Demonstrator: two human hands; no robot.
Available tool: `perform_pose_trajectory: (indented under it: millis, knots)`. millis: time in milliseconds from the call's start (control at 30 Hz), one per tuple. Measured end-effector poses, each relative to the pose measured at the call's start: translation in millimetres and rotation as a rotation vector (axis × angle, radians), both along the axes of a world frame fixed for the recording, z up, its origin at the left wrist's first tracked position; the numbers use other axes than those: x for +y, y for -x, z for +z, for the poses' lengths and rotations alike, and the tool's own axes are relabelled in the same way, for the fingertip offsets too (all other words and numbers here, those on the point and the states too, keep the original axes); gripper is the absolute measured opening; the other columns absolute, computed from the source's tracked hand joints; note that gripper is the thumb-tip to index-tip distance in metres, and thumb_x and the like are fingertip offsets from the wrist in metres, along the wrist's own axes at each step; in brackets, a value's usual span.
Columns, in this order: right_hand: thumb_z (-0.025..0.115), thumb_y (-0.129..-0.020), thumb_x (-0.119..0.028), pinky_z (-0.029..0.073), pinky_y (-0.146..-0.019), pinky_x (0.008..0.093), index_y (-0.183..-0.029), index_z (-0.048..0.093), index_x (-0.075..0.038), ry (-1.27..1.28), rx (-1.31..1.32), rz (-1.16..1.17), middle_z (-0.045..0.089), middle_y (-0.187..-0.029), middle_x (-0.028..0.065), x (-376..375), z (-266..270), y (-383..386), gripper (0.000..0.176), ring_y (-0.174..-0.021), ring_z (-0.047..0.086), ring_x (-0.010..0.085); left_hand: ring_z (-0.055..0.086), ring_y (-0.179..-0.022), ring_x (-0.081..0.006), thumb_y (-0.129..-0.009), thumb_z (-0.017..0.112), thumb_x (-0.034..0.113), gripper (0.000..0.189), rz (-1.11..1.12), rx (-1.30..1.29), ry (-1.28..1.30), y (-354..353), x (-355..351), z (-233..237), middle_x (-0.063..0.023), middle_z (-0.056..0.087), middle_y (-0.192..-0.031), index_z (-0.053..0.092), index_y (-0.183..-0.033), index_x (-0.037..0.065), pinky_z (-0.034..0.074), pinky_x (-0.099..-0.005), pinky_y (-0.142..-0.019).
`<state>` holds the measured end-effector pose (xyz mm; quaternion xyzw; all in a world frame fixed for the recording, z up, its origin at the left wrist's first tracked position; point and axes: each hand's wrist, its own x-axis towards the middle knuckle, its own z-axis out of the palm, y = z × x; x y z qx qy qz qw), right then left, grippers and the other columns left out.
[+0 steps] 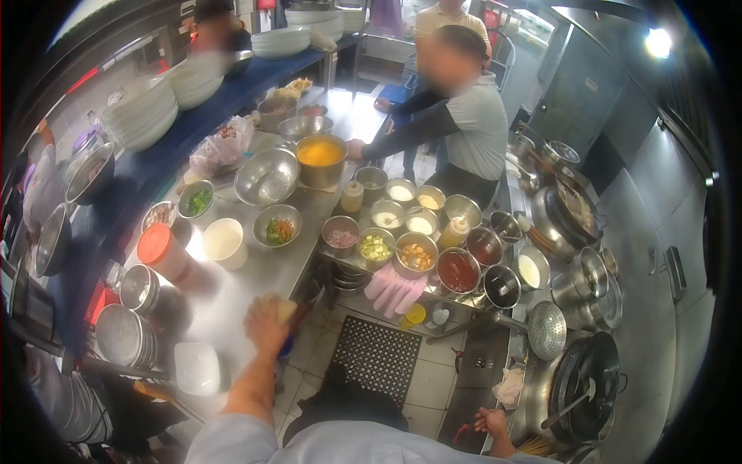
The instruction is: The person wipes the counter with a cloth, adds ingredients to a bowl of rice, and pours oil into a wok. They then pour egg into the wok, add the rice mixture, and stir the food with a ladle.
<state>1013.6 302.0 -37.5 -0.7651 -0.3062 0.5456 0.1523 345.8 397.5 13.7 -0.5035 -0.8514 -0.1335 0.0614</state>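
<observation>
At the edge of the bench [236, 298], gripping a yellowish bundle [287, 310] in the left hand [267, 325], half covering it, leaving its material unclear; having a white dish [197, 369] nearby. Beside the wok [593, 370], loosely curling the right hand [490, 422], any hold being too small to tell.

Steel-lined kitchen — tiled floor [309, 383], bright lamp [658, 43] overhead.

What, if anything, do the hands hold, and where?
The left hand holds a yellowish thing, apparently by its near side; whether the right hand holds anything is unclear.
</observation>
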Motion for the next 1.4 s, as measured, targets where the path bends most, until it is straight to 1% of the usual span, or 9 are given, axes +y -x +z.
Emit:
perform_pose_trajectory:
  millis: [133, 367, 600, 767, 1033, 1133, 1233, 1367, 1400]
  knots:
    - [0.058, -0.092, -0.026, 0.045, -0.038, 0.0274, -0.088, 0.065, 0.007, -0.005, 0.012, 0.015, 0.066, -0.063, 0.0148, 1, 7, 5, 0.033, -0.047, 0.064, 0.0226, 0.038, -0.122, -0.0363, -0.064, 0.077, 0.027, 0.075, -0.001, -0.002, -0.012, 1, 0, -4, -0.0157, 0.037, -0.136, 0.048, -0.133, 0.022, 0.034, -0.0496, -0.097]
    - [0.057, -0.093, -0.024, 0.044, -0.038, 0.0275, -0.088, 0.065, 0.007, -0.031, 0.024, 0.014, 0.065, -0.063, 0.0157, -1, 2, 2, 0.033, -0.047, 0.064, 0.0229, 0.039, -0.122, -0.0363, -0.064, 0.076, 0.028, 0.073, 0.021, -0.024, 0.003, 0, 2, 1, -0.0153, 0.038, -0.135, 0.048, -0.132, 0.023, 0.034, -0.0494, -0.097]
    - [0.057, -0.093, -0.024, 0.044, -0.036, 0.0273, -0.088, 0.063, 0.008, 0.010, 0.005, -0.011, 0.065, -0.063, 0.0164, 1, 1, 2, 0.033, -0.048, 0.064, 0.0238, 0.039, -0.122, -0.0364, -0.064, 0.076, 0.029, 0.072, 0.021, 0.001, 0.009, 0, 2, 0, -0.0152, 0.038, -0.135, 0.049, -0.131, 0.024, 0.034, -0.0494, -0.097]
    - [0.057, -0.092, -0.025, 0.045, -0.036, 0.0272, -0.088, 0.063, 0.008, 0.035, 0.004, -0.073, 0.065, -0.063, 0.0165, 0, 4, 4, 0.033, -0.047, 0.064, 0.0240, 0.039, -0.122, -0.0370, -0.064, 0.076, 0.029, 0.073, 0.014, 0.011, -0.008, 0, 2, -1, -0.0154, 0.038, -0.135, 0.048, -0.131, 0.024, 0.034, -0.0500, -0.096]
    - [0.057, -0.092, -0.023, 0.045, -0.036, 0.0282, -0.086, 0.063, 0.009, 0.018, 0.025, -0.058, 0.064, -0.061, 0.0165, 1, -4, -3, 0.033, -0.046, 0.064, 0.0242, 0.040, -0.120, -0.0373, -0.064, 0.076, 0.030, 0.069, 0.002, -0.016, -0.044, 4, 1, -9, -0.0163, 0.038, -0.135, 0.051, -0.129, 0.021, 0.034, -0.0509, -0.095]
    - [0.057, -0.092, -0.023, 0.044, -0.036, 0.0286, -0.085, 0.063, 0.010, 0.024, 0.003, -0.047, 0.064, -0.060, 0.0166, 3, -3, 0, 0.034, -0.046, 0.063, 0.0242, 0.040, -0.120, -0.0375, -0.064, 0.076, 0.029, 0.067, 0.012, -0.058, 0.001, 3, 1, -2, -0.0173, 0.038, -0.136, 0.053, -0.127, 0.020, 0.035, -0.0503, -0.094]
    - [0.057, -0.092, -0.023, 0.044, -0.036, 0.0283, -0.084, 0.062, 0.010, 0.018, -0.005, -0.033, 0.064, -0.059, 0.0165, 3, 3, 4, 0.034, -0.045, 0.063, 0.0240, 0.040, -0.120, -0.0377, -0.064, 0.076, 0.029, 0.067, 0.013, -0.020, 0.003, 2, 0, -1, -0.0171, 0.038, -0.137, 0.053, -0.127, 0.019, 0.035, -0.0504, -0.094]
    - [0.057, -0.092, -0.022, 0.044, -0.034, 0.0283, -0.081, 0.062, 0.008, 0.003, 0.002, -0.026, 0.063, -0.057, 0.0164, 1, 5, 5, 0.033, -0.044, 0.062, 0.0239, 0.042, -0.123, -0.0397, -0.067, 0.078, 0.030, 0.071, 0.018, -0.055, 0.041, -1, -1, 10, -0.0191, 0.040, -0.139, 0.051, -0.131, 0.020, 0.036, -0.0545, -0.096]
    - [0.056, -0.093, -0.023, 0.043, -0.037, 0.0285, -0.083, 0.062, 0.007, 0.008, -0.001, -0.041, 0.062, -0.059, 0.0146, 2, 18, 16, 0.032, -0.045, 0.060, 0.0221, 0.042, -0.123, -0.0398, -0.067, 0.078, 0.030, 0.071, 0.019, -0.054, 0.043, -1, -1, 12, -0.0189, 0.040, -0.139, 0.050, -0.132, 0.021, 0.036, -0.0546, -0.096]
